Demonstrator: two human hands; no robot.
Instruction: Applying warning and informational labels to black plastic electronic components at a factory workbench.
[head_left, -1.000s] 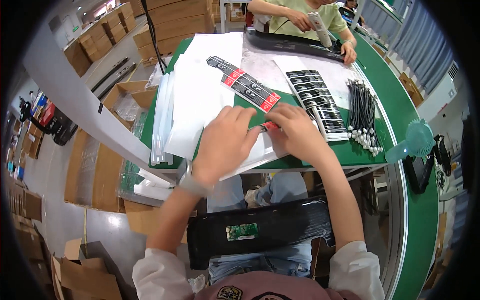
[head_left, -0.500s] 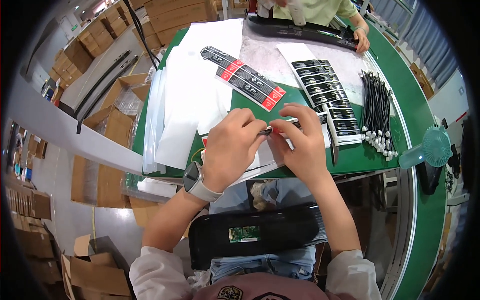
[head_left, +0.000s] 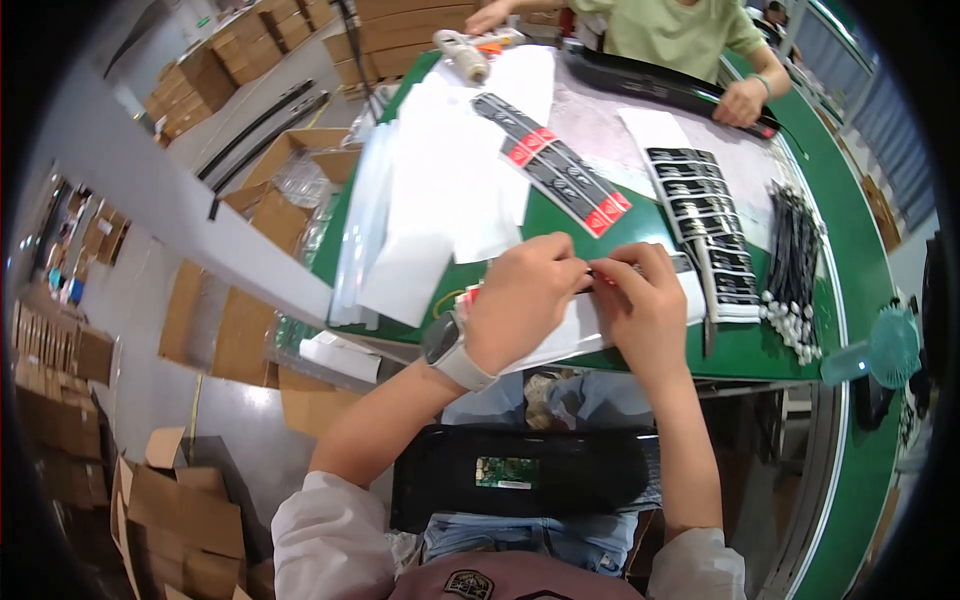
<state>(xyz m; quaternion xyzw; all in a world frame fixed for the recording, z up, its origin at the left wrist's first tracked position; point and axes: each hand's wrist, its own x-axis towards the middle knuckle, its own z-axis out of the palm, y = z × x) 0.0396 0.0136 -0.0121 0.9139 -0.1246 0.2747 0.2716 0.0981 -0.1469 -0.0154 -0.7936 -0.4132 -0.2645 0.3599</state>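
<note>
My left hand [head_left: 525, 305], with a watch [head_left: 440, 340] on its wrist, and my right hand [head_left: 648, 312] meet above the near edge of the green table. Their fingertips are closed in a pinch on a small black-and-red label [head_left: 602, 277], mostly hidden by the fingers. Beneath them lie white label sheets [head_left: 575, 335]. Across my lap rests a long black panel [head_left: 430, 480] carrying a small green circuit board [head_left: 507, 472]. Beyond my hands is a strip of black-and-red labels [head_left: 560, 175]; to its right lies a sheet of black labels [head_left: 705, 230].
Black cables with white connectors [head_left: 793, 270] lie at the right, near a teal fan [head_left: 893, 345]. White sheets [head_left: 420, 200] cover the table's left. Opposite, a person's hand [head_left: 742, 102] touches a long black part [head_left: 650, 80]; their other hand is by a glue gun [head_left: 465, 58]. Cartons [head_left: 190, 510] stand left.
My view has shifted, so the table sits lower and further right. My hands still pinch the small label. The person opposite has moved the glue gun away from the black part to the left.
</note>
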